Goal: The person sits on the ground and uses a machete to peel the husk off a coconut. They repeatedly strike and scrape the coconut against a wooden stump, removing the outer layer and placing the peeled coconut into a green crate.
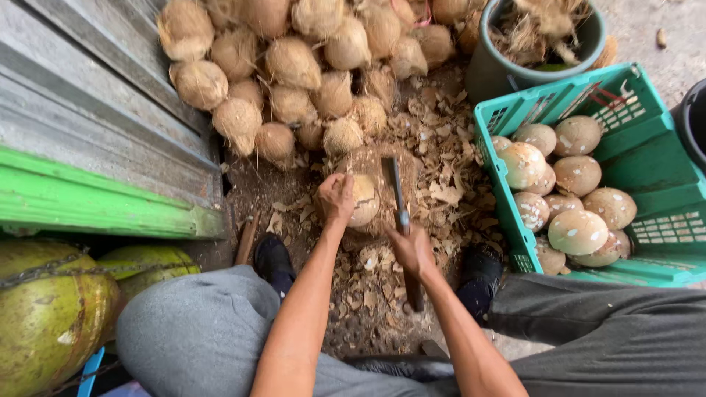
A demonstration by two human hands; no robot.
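Two bare hands are at work over ground littered with husk chips (441,184). Left hand (337,197) rests on a partly husked coconut (364,200), fingers curled over its near side and clamped on it; the palm hides much of the shell. Right hand (413,250) grips the handle of a chopping knife (397,198), fingers closed around it; the blade stands just beside the coconut, but contact cannot be confirmed. The handle's lower end runs under the wrist and is partly hidden. A pile of brown fibrous coconuts (294,66) lies beyond, cut off at the top edge. On the right, a green plastic crate (654,169) holds peeled pale coconuts (577,231); its far corner leaves the frame. A grey-green bucket (489,70) of husk fibre stands above it, partly cropped. Green unhusked coconuts (51,316) at lower left are cut off.
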